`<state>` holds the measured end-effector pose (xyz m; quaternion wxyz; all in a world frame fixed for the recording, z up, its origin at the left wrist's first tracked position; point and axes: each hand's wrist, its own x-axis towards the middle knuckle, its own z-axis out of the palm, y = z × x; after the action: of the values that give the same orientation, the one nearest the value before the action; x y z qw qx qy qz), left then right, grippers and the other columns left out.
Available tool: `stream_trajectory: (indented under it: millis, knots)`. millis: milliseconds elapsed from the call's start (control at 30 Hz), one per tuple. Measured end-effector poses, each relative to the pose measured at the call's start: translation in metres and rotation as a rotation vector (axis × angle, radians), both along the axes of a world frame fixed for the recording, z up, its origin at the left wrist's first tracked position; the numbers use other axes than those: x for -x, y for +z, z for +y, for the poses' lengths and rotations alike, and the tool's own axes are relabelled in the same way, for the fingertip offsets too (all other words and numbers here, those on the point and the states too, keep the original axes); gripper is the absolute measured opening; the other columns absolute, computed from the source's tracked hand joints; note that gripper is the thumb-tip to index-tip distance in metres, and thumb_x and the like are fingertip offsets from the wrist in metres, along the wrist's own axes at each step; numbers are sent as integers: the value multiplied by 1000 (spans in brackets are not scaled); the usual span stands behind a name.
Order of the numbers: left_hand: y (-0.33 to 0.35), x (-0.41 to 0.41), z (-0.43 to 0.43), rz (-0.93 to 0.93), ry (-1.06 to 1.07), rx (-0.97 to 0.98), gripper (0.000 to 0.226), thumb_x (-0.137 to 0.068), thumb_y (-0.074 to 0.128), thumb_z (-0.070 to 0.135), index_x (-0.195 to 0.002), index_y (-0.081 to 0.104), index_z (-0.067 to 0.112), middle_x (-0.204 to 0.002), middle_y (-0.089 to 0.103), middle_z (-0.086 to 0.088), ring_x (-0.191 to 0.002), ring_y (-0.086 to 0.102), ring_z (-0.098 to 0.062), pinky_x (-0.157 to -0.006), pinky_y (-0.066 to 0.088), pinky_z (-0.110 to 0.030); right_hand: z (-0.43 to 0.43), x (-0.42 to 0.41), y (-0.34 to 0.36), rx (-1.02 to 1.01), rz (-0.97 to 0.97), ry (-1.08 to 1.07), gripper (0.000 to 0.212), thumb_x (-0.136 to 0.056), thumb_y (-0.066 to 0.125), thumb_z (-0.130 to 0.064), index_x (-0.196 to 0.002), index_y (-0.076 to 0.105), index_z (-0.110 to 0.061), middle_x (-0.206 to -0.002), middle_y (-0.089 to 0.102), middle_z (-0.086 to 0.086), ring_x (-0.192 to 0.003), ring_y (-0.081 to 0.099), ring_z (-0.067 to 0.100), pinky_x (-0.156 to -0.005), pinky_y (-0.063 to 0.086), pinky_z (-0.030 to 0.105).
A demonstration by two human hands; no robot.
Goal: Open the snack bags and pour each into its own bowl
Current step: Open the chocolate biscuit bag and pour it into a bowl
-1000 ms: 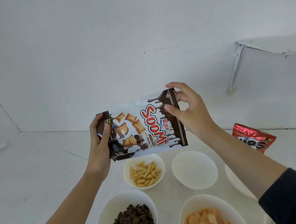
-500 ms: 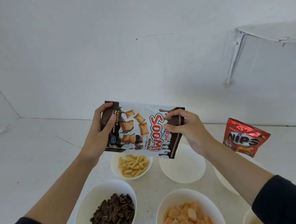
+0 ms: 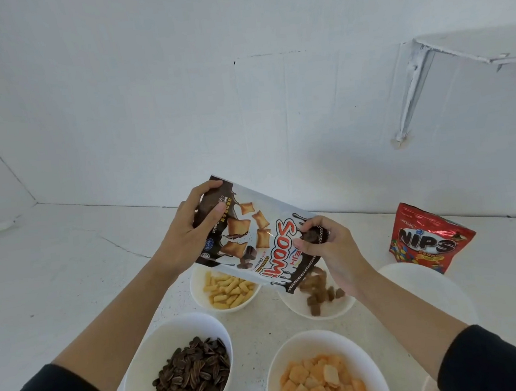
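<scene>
1. Soomi snack bag (image 3: pixel 254 236): brown and white, held in the air just above the far middle bowl (image 3: pixel 340 312). It is tilted, with its lower right corner down over that bowl.
2. Left hand (image 3: pixel 188 233): up and to the left of the middle bowl. Fingers and thumb are curled round the bag's raised upper end.
3. Right hand (image 3: pixel 331 251): directly over the middle bowl. Thumb and fingers pinch the bag's lower dark edge.
4. Brown snack pieces (image 3: pixel 318 293): blurred. Some are below the bag's low corner and some lie in the middle bowl.
5. Bowl of yellow sticks (image 3: pixel 196 292): just left of the middle bowl.
6. Bowl of sunflower seeds (image 3: pixel 174 326): nearer the person and left of the middle bowl.
7. Bowl of orange crackers (image 3: pixel 296 343): nearer the person, close to the middle bowl.
8. White bowl (image 3: pixel 423 289): right of the middle bowl, nothing visible inside.
9. Red NIPS bag (image 3: pixel 428 239): standing farther right of the middle bowl, behind the white bowl.
</scene>
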<state>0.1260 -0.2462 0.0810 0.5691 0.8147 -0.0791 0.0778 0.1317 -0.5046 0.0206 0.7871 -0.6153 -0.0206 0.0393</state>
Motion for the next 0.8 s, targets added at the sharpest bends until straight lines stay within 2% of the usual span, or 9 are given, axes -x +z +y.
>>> stream_trajectory:
  millis: [133,267,433,500,567,667,800]
  knots:
    - [5,2,-1,0,24,58,32,-104,50,34,-133,48,47,-129,60,3,-107,70,-21,-70,62,-27,1,-5,10,33,-11,-1,24,-78,79,5,-90,66,-11,-102,74,6,-92,74,26,-68,59,33]
    - [19,3,3,-24,63,94,31,-104,50,36,-132,49,49,-123,63,13,-100,73,-13,-68,62,-28,6,-12,28,80,-69,-2,24,-78,79,3,-89,66,-14,-109,71,7,-94,73,23,-70,59,31]
    - [45,0,4,-94,68,112,30,-104,51,34,-132,51,45,-122,65,12,-100,73,-10,-67,62,-29,9,-20,49,61,-135,1,25,-78,80,2,-86,66,-17,-109,71,10,-94,73,26,-73,61,41]
    - [53,-1,4,-113,57,102,30,-104,51,34,-131,51,46,-123,65,11,-102,73,-12,-68,62,-31,8,-21,53,44,-154,-7,25,-78,80,2,-87,66,-17,-106,71,9,-95,73,27,-73,60,39]
    - [57,-3,3,-128,47,75,30,-104,52,35,-131,51,47,-123,65,11,-103,72,-11,-70,62,-30,7,-22,52,51,-156,-16,25,-79,80,1,-89,65,-15,-103,72,8,-94,73,30,-71,59,43]
    - [54,-4,-1,-133,35,30,30,-104,52,35,-132,51,47,-123,64,12,-104,71,-10,-72,62,-27,3,-19,43,35,-145,-23,25,-78,80,1,-89,65,-14,-107,73,9,-100,71,30,-80,60,43]
    - [43,-5,-8,-119,25,-36,29,-104,53,34,-131,52,46,-123,64,12,-107,69,-13,-87,62,-39,-1,-12,24,6,-99,-20,24,-78,80,2,-88,64,-14,-108,74,7,-102,71,29,-81,60,42]
